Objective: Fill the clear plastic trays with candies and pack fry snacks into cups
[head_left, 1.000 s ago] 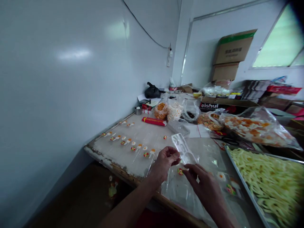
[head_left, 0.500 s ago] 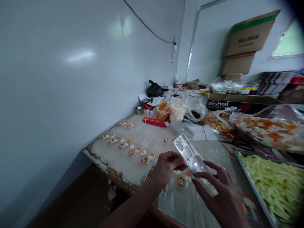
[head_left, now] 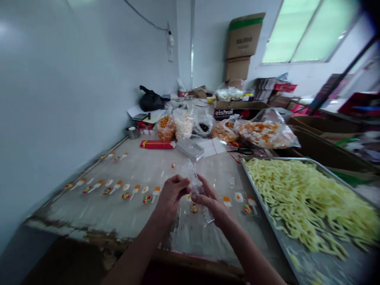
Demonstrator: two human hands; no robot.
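A clear plastic blister tray is held tilted above the table, its far end pointing away from me. My left hand pinches the tray's left edge with thumb and fingertips. Around the right side wraps my right hand, thumb across the top. Beneath the hands lies a small round red-and-green candy piece. To the left runs a row of small pieces, including an orange-and-white piece and an egg-shaped white piece. Another egg-shaped piece sits right of my right hand.
A metal tray of pale yellow ring-shaped pieces occupies the table's right side. Along the back stand clear bags of orange bits and orange-white pieces. Also there are a red packet, stacked clear trays and black scissors.
My view has turned right, showing more of the metal tray and the window. The blister tray is now more edge-on, and my right hand has closed further around it.
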